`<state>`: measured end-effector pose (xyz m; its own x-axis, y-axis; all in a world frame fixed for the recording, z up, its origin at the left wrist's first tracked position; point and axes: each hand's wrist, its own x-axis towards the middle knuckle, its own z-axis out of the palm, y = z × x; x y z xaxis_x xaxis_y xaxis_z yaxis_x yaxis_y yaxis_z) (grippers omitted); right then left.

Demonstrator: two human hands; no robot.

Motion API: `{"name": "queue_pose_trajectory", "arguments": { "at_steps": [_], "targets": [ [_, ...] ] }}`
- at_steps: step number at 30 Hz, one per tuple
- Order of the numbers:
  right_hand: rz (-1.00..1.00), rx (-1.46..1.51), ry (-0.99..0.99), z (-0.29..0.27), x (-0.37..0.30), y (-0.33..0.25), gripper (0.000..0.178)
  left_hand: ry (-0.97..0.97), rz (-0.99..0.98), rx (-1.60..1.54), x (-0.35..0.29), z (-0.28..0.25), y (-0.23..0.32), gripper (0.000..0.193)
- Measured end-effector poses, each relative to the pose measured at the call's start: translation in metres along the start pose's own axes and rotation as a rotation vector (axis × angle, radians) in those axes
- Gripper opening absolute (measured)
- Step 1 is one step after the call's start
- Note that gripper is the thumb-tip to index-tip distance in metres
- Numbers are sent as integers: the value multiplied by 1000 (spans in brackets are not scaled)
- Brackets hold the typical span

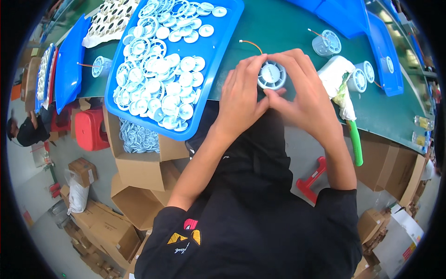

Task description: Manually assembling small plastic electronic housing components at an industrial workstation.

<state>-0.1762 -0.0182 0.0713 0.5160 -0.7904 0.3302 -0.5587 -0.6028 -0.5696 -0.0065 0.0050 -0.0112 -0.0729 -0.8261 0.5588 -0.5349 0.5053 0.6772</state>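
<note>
Between my two hands, at the table's near edge, is a light-blue round slotted housing (272, 76) with its vented face up. My left hand (239, 93) curls around its left side, and my right hand (304, 88) closes around its right side. The fingertips press on its rim. A thin orange-and-white wire (253, 44) with a small white plug runs out beyond my left fingers. How far down the housing reaches is hidden by the hands. Right of my right hand lies a tool with a green handle (354, 142), its head wrapped in white cloth (333, 74).
A blue tray (199, 125) heaped with light-blue discs and rings stands at left. Similar housings (326, 43) sit at right and one housing (101, 67) at left. A blue bin (388, 51) borders the right. Below are a carton of rings (138, 136) and a red stool (89, 130).
</note>
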Motion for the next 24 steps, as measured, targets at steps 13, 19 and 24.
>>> {"name": "queue_pose_trajectory", "arguments": {
  "at_steps": [13,19,24],
  "targets": [
    [500,-643,215,-39,-123,59,49,-116,-339,-320,6,-14,7,67],
    [679,-6,320,-41,-113,25,36,-240,-360,-347,12,-20,8,71],
    [488,163,69,-52,-87,-4,33,-217,-344,-337,9,-19,6,73]
  ]
}}
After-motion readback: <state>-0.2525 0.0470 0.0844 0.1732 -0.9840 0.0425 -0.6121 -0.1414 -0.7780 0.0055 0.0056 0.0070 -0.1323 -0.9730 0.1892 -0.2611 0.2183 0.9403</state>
